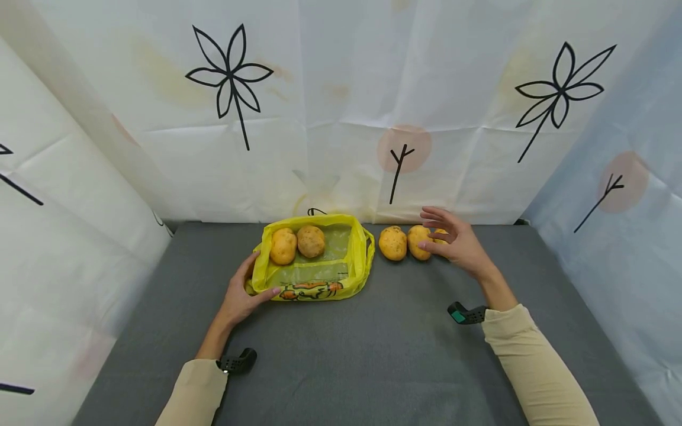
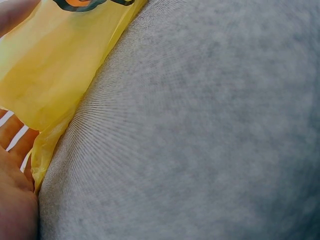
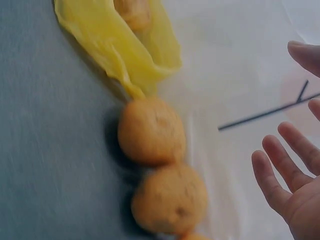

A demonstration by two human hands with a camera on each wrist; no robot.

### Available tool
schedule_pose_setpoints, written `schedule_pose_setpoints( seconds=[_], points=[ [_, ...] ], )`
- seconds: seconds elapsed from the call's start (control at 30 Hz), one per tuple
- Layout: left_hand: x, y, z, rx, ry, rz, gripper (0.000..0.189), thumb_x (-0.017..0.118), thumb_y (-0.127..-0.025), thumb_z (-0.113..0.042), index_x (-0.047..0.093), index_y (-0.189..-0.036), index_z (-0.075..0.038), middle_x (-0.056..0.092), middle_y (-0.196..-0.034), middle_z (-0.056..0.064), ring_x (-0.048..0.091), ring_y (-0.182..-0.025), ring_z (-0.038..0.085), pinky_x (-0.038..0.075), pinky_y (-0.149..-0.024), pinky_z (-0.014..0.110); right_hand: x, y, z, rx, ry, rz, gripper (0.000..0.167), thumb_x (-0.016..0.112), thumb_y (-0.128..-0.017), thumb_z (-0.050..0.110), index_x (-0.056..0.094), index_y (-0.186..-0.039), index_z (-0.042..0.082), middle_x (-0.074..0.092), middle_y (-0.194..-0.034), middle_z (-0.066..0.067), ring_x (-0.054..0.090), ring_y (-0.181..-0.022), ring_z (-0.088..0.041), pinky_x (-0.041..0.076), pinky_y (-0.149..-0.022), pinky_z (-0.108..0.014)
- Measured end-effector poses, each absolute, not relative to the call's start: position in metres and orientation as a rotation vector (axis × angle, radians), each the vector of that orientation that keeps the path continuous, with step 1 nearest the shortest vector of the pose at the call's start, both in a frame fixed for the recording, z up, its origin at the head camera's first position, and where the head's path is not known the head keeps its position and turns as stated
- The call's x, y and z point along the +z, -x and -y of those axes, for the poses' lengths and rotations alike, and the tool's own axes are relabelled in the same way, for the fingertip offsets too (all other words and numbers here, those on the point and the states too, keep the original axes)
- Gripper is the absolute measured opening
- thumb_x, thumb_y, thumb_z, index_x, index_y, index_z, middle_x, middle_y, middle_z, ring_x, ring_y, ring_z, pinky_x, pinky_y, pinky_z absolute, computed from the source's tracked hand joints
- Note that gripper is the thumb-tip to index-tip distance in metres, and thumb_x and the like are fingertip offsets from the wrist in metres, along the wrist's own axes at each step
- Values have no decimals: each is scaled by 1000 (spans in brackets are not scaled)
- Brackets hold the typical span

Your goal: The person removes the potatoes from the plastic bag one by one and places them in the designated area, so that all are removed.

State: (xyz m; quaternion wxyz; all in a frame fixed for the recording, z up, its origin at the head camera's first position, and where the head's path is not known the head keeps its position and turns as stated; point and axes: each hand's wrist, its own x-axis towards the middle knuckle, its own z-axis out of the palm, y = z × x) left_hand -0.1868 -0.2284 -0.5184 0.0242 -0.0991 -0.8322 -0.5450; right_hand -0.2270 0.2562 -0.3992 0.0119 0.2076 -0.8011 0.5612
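Observation:
A yellow plastic bag [image 1: 348,287] with a carrot print lies with its mouth open, and two potatoes [image 1: 311,241] sit inside at its left. My left hand [image 1: 240,296] holds the bag's left end, the thumb on the front side and the fingers round the back; the left wrist view shows fingers partly behind the yellow plastic. Right of the bag, three potatoes [image 1: 393,243] stand in a row. My right hand [image 1: 458,242] hovers over the right end of that row, fingers spread and holding nothing, partly covering the last potato [image 1: 441,235].
A grey cloth-covered table [image 1: 341,361] extends in front of the bag. White fabric walls [image 1: 341,89] with plant drawings enclose its back and sides. The row of potatoes lies close to the back edge. Each wrist wears a black band [image 1: 469,313].

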Motion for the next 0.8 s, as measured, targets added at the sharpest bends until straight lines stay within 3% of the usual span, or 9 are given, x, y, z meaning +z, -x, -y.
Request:
schedule_pose_setpoints(
  seconds=[0.1, 0.27, 0.43, 0.57, 0.8],
  points=[
    [-519, 186, 228, -1688, 303, 2576, 98, 81, -84, -13, 21, -162, -9, 37, -155, 21, 45, -131, 33, 39, -98, 28, -402, 227, -244, 1777, -683, 2483, 72, 75, -90, -1, 43, -154, 7, 44, -151, -17, 42, -133, -42, 41, -106, -45],
    [-520, 186, 228, -1691, 291, 2574, 98, 82, -84, -14, 23, -162, -10, 36, -156, 20, 44, -133, 32, 37, -103, 44, -404, 229, -220, 1843, -728, 2438, 73, 76, -88, -2, 43, -153, 3, 45, -151, -19, 43, -133, -43, 35, -107, -60],
    [-520, 187, 228, -1695, 284, 2572, 98, 82, -84, -14, 22, -162, -10, 34, -158, 21, 42, -135, 34, 35, -105, 51, -408, 234, -194, 1886, -769, 2422, 72, 75, -88, -3, 44, -152, 4, 47, -150, -18, 46, -132, -39, 37, -107, -59],
    [-519, 187, 228, -1695, 281, 2577, 99, 81, -84, -12, 21, -162, -10, 34, -157, 22, 42, -134, 34, 36, -104, 44, -414, 238, -172, 1921, -782, 2437, 71, 76, -88, -2, 45, -152, 5, 48, -149, -17, 49, -130, -37, 36, -107, -60],
    [-520, 187, 229, -1684, 298, 2576, 99, 81, -84, -12, 20, -162, -9, 36, -156, 23, 44, -132, 34, 38, -98, 27, -424, 246, -143, 1961, -817, 2482, 68, 75, -91, 4, 45, -152, 8, 46, -150, -22, 44, -133, -48, 31, -108, -66]
  ],
)
